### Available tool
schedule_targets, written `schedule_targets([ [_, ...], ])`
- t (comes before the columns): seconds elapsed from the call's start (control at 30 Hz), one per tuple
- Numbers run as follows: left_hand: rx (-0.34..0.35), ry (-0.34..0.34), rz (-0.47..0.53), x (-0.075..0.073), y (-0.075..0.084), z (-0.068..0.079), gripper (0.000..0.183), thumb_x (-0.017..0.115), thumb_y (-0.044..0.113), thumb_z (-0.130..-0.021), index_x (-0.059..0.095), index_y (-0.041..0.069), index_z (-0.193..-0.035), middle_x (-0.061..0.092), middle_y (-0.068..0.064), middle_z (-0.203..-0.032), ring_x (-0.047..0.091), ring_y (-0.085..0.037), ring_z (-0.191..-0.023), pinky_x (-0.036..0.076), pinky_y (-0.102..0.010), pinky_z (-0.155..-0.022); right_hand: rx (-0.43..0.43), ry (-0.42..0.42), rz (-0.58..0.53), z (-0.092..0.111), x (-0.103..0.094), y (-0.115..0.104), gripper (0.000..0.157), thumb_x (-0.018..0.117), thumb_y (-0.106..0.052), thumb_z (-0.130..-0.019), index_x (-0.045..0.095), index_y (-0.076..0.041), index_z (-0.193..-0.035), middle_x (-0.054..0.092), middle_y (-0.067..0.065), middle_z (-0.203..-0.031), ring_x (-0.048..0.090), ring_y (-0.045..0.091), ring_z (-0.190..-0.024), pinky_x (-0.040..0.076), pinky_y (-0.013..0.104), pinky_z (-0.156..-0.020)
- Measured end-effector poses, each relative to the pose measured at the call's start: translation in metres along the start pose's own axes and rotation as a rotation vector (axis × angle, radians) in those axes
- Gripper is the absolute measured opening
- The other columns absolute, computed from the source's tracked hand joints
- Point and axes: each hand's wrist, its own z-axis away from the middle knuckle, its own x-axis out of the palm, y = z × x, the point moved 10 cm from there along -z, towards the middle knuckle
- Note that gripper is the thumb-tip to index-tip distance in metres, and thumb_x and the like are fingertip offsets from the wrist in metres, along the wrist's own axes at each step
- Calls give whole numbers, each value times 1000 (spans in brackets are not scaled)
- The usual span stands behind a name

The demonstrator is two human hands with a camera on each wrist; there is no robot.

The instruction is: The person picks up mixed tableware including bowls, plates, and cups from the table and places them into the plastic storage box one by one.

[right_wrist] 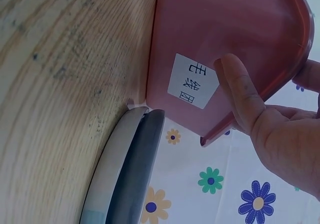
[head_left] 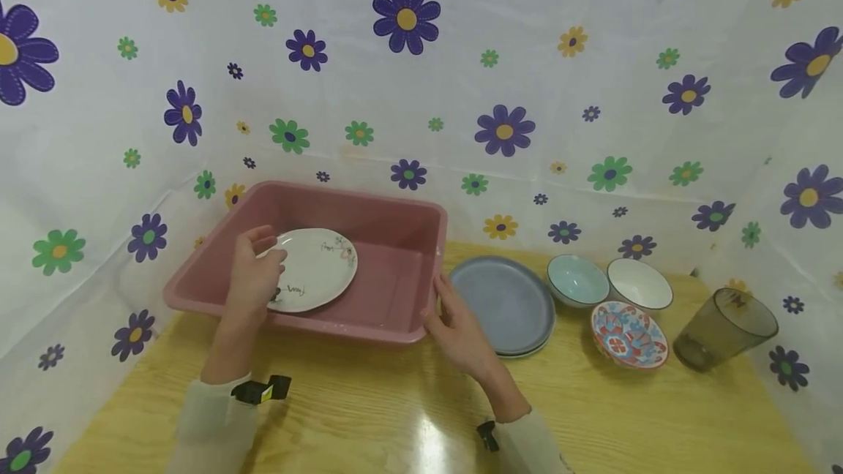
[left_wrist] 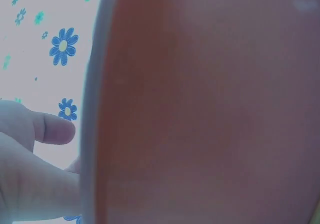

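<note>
A pink plastic basin stands on the table's left half, with a white label on its outer wall. Inside it, towards the left, lies a white plate with a printed pattern. My left hand is over the basin beside the plate's left edge, fingers loosely bent and apparently holding nothing; it covers part of that edge. In the left wrist view the basin wall hides much of this hand. My right hand grips the basin's right rim, thumb against the outer wall, fingers over the rim.
Right of the basin sits a stack of grey-blue plates. Farther right are a light blue bowl, a white bowl, a red-and-blue patterned bowl and a tilted brownish clear cup. A flowered curtain closes off the back.
</note>
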Motion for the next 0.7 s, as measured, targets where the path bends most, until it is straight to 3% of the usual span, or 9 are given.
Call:
schedule_targets([
  [0.17, 0, -3, 36, 0, 2, 7, 55, 46, 12, -101, 25, 8, -152, 35, -15, -152, 48, -28, -127, 44, -41, -107, -37, -41, -33, 1, 1, -4, 67, 52, -12, -103, 15, -12, -159, 12, 6, -165, 8, 27, -152, 23, 50, -117],
  [0.27, 16, -11, 46, 0, 6, 11, 54, 46, 10, -101, 24, 7, -151, 36, -16, -150, 54, -21, -118, 48, -35, -103, -11, -50, -24, 2, 0, -4, 65, 52, -14, -103, 19, -12, -159, 18, 5, -164, 16, 24, -150, 30, 44, -115],
  [0.37, 38, -32, 50, 1, 11, 14, 53, 44, 9, -102, 23, 6, -151, 35, -18, -149, 57, -13, -107, 51, -26, -95, 79, -29, -12, 6, -6, 2, 59, 53, -16, -103, 28, -10, -156, 32, 11, -158, 51, 33, -130, 53, 32, -92],
  [0.43, 54, -50, 56, 3, 13, 16, 52, 43, 8, -102, 23, 5, -150, 35, -19, -149, 58, -10, -103, 52, -22, -91, 146, -9, 4, 9, -12, 7, 56, 54, -17, -103, 33, -9, -154, 40, 16, -153, 64, 36, -108, 54, 27, -72],
  [0.5, 70, -60, 57, 4, 16, 17, 52, 43, 8, -102, 23, 5, -150, 36, -19, -148, 59, -9, -101, 53, -20, -88, 200, 21, 29, 14, -20, 11, 52, 55, -16, -102, 39, -7, -150, 45, 19, -147, 67, 36, -90, 49, 27, -62],
  [0.7, 131, -85, 26, 6, 26, 24, 50, 44, 9, -102, 26, 4, -148, 42, -19, -143, 62, -5, -97, 54, -17, -84, 276, 127, 117, 23, -52, 15, 39, 55, -16, -101, 54, -4, -137, 59, 20, -127, 67, 32, -93, 56, 36, -73],
])
